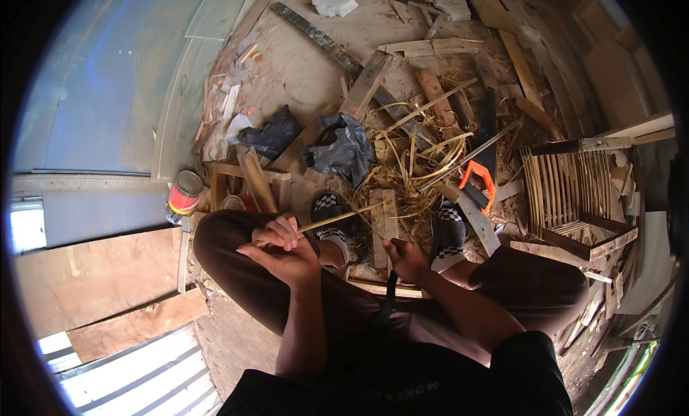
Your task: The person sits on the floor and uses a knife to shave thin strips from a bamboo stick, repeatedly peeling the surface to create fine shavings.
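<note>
My left hand [283,254] is closed around a thin bamboo strip [337,218], holding it above my left knee. From my fingers the strip slants up and right toward an upright-looking wooden piece [389,222] between my feet. My right hand [409,261] is a closed fist in front of my lap. Below that fist hangs a dark, narrow, flat object [389,297]; its kind is unclear. A heap of curled bamboo shavings [409,172] lies just beyond my hands. To its right rests a handsaw with an orange handle [479,188].
Black plastic bags [337,150] lie on the floor beyond my left foot. A tin can [185,192] stands at the left near the wall. On the right is a slatted wooden frame [574,197]. Boards and scraps [366,82] litter the far floor.
</note>
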